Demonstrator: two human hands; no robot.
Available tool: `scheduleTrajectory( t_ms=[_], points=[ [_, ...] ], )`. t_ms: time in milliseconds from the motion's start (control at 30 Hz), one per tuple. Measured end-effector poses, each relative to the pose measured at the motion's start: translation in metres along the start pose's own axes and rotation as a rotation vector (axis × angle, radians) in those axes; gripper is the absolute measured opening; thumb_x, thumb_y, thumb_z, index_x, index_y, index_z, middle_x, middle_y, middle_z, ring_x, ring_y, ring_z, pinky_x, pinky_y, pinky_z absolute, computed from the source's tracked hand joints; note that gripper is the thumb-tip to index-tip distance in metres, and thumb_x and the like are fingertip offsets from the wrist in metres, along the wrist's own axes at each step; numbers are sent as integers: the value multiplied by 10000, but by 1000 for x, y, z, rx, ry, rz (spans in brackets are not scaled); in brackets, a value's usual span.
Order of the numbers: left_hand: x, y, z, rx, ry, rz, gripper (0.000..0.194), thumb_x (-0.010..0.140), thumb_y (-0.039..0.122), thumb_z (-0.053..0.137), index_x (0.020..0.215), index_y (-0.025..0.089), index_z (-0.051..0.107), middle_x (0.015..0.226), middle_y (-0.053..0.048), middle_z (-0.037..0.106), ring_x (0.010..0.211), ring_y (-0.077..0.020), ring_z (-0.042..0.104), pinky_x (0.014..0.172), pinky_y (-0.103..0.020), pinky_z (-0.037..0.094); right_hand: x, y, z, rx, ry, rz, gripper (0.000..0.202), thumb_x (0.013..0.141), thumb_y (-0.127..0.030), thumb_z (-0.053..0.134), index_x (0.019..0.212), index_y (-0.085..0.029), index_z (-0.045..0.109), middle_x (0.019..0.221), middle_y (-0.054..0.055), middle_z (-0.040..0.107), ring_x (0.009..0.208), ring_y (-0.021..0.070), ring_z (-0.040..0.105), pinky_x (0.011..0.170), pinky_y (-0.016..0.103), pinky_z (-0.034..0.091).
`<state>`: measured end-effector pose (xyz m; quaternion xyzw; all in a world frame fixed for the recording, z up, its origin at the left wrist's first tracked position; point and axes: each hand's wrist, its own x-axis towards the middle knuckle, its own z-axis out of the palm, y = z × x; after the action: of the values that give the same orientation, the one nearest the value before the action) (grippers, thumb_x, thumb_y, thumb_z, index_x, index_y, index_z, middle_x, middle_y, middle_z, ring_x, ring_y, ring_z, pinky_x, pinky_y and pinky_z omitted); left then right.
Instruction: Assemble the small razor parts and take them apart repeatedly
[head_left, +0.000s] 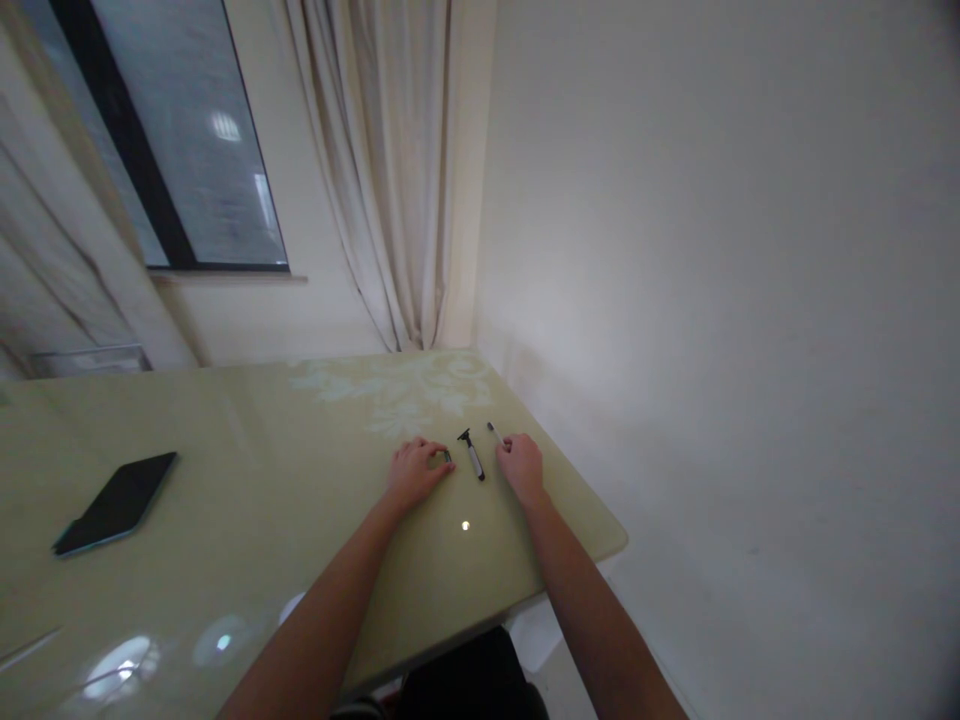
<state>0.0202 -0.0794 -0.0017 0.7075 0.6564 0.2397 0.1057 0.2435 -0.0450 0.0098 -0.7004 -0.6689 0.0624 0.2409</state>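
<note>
A razor (474, 457) with a black head and a grey-and-black handle lies on the table between my two hands, its head toward the far side. My left hand (417, 472) rests just left of it, thumb and fingers closed about a small dark object (448, 456) whose kind I cannot make out. To the razor's right, my right hand (523, 466) grips a toothbrush (496, 434) with a pale handle and a dark head. The head points away from me and to the left; the handle's lower part is hidden in the fingers.
The glossy pale-green table (247, 470) has a rounded near-right corner and a white leaf pattern at the back. A black flat case or tablet (116, 505) lies far left. A bare wall (712, 300) runs along the right; curtains (382, 180) and a window (195, 130) stand behind.
</note>
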Motion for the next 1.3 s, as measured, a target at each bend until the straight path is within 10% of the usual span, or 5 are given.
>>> scheduleTrajectory(
  t_ms=[300, 533, 833, 1300],
  points=[
    [2, -11, 3, -112, 33, 38, 456, 829, 498, 709, 1203, 239, 727, 1076, -94, 700, 1072, -289, 625, 972, -424, 446, 3, 4, 7, 80, 135, -5, 249, 926, -269, 627, 1127, -159, 723, 1106, 118, 689, 951, 215, 665, 798, 274, 446],
    [-19, -44, -16, -464, 56, 137, 483, 786, 517, 698, 1142, 190, 707, 1009, -87, 683, 940, -239, 644, 883, -375, 507, -9, -13, 8, 174, 349, -287, 240, 1009, -341, 468, 982, -200, 660, 940, 51, 718, 892, 179, 654, 755, 245, 405],
    [-43, -51, -35, -541, 238, 11, 360, 806, 495, 512, 606, 233, 367, 569, 54, 357, 542, -120, 377, 541, -246, 302, -19, -23, 21, -174, 170, -359, 394, 1021, -370, 448, 759, -204, 692, 675, 35, 720, 619, 148, 636, 547, 243, 254],
    [-45, -47, -44, -493, 443, -14, 463, 857, 494, 440, 588, 252, 151, 567, 48, 142, 506, -107, 172, 492, -281, 178, -25, -29, 13, -227, 75, -392, 450, 1044, -414, 431, 762, -229, 729, 709, 23, 725, 631, 147, 629, 559, 253, 290]
  ],
)
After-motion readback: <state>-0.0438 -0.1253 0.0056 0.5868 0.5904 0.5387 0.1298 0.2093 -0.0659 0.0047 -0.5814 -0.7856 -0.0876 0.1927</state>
